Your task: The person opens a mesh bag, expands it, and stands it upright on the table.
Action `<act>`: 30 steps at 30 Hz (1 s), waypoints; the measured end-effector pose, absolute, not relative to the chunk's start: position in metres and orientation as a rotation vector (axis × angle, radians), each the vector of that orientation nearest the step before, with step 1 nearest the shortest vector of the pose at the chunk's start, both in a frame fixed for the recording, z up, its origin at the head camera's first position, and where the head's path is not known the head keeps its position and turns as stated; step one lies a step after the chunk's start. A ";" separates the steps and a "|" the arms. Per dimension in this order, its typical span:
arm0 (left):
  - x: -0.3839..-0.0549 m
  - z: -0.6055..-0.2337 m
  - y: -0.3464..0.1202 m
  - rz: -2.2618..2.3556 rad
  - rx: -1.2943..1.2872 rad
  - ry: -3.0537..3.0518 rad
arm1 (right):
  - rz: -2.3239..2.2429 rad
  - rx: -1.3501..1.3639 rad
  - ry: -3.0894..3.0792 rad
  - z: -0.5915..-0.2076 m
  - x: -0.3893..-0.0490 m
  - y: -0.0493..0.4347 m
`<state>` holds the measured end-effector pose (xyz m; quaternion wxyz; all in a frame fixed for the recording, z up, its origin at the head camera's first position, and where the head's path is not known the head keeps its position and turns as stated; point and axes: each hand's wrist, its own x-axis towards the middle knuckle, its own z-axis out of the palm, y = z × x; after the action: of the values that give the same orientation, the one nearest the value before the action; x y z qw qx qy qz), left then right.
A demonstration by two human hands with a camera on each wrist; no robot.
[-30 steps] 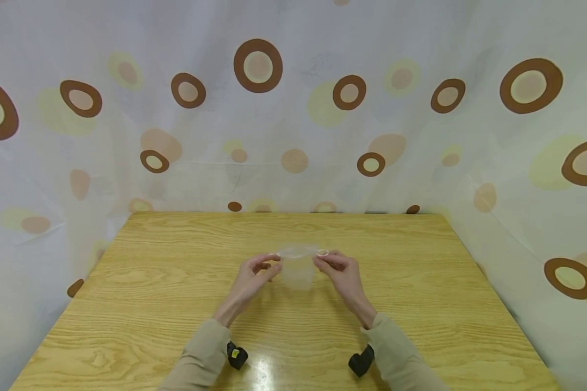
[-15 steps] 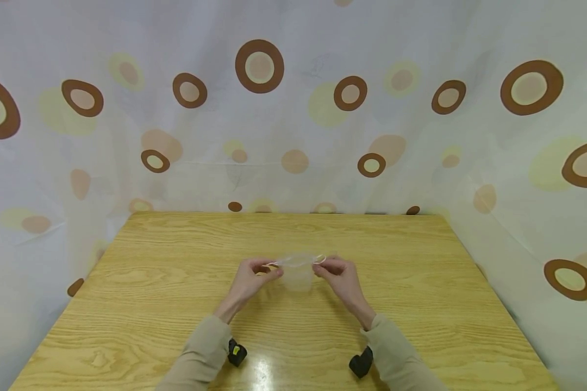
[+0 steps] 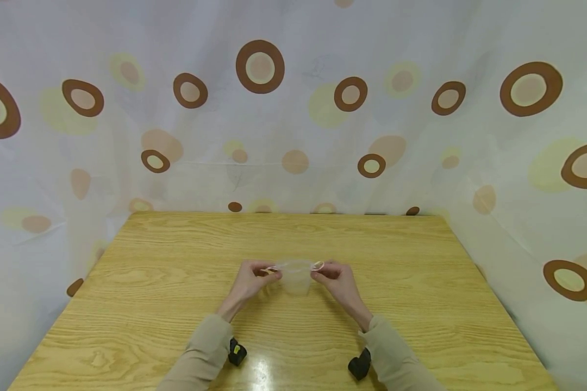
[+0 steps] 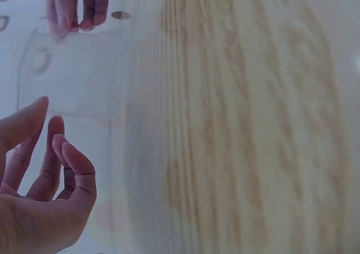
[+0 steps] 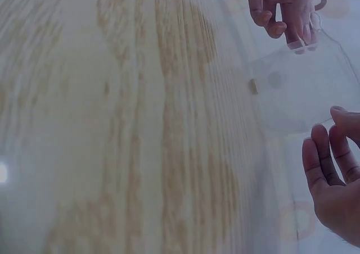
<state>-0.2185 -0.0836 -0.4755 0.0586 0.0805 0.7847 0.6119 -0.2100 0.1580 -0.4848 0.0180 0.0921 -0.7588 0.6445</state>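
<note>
A small, see-through whitish drawstring bag point(image 3: 295, 281) hangs between the two hands above the table. White cord loops stick out at both of its upper corners. My left hand point(image 3: 252, 278) pinches the left upper corner between thumb and fingers. At the opposite corner, my right hand point(image 3: 338, 279) does the same. In the left wrist view the bag point(image 4: 79, 77) looks flat and thin, with the left thumb and fingertips at its near edge. The right wrist view shows the bag point(image 5: 298, 91) stretched from one hand to the other.
A wooden table point(image 3: 176, 239) lies under the hands. Behind it and along both sides hangs a white curtain point(image 3: 293, 119) with brown rings and pale spots. Black wrist cameras point(image 3: 237, 352) sit at the sleeves point(image 3: 203, 347).
Both hands have come slightly down and nearer the body with the bag. They stand a little closer together, and each keeps its pinch.
</note>
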 end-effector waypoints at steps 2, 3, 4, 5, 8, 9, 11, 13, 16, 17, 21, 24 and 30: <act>-0.219 -0.476 -0.084 1.851 0.255 2.381 | 2.011 0.284 -2.355 -0.486 -0.210 0.158; -0.218 -0.477 -0.085 1.852 0.253 2.380 | 2.016 0.278 -2.356 -0.486 -0.210 0.158; -0.218 -0.477 -0.085 1.851 0.249 2.382 | 2.016 0.269 -2.360 -0.486 -0.210 0.158; -0.219 -0.477 -0.085 1.853 0.247 2.382 | 2.019 0.260 -2.363 -0.486 -0.210 0.158; -0.219 -0.477 -0.085 1.854 0.246 2.387 | 1.994 0.232 -2.388 -0.486 -0.210 0.158; -0.219 -0.477 -0.085 1.856 0.247 2.388 | 1.983 0.226 -2.398 -0.486 -0.210 0.158; -0.219 -0.477 -0.085 1.860 0.245 2.385 | 1.970 0.220 -2.408 -0.486 -0.210 0.158; -0.219 -0.477 -0.086 1.859 0.240 2.378 | 1.967 0.218 -2.412 -0.486 -0.210 0.159; -0.219 -0.477 -0.086 1.857 0.229 2.369 | 1.966 0.222 -2.418 -0.487 -0.210 0.160; -0.219 -0.477 -0.087 1.857 0.234 2.368 | 1.967 0.224 -2.419 -0.488 -0.210 0.160; -0.219 -0.476 -0.088 1.877 0.256 2.352 | 1.962 0.226 -2.420 -0.488 -0.210 0.160; -0.217 -0.475 -0.088 1.886 0.257 2.350 | 1.957 0.224 -2.422 -0.488 -0.210 0.161; -0.216 -0.475 -0.088 1.880 0.225 2.360 | 1.953 0.230 -2.425 -0.488 -0.210 0.162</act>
<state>-0.2165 -0.0881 -0.4748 0.0579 0.0742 0.7787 0.6203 -0.2099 0.1621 -0.4880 0.0099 0.0738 -0.7767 0.6255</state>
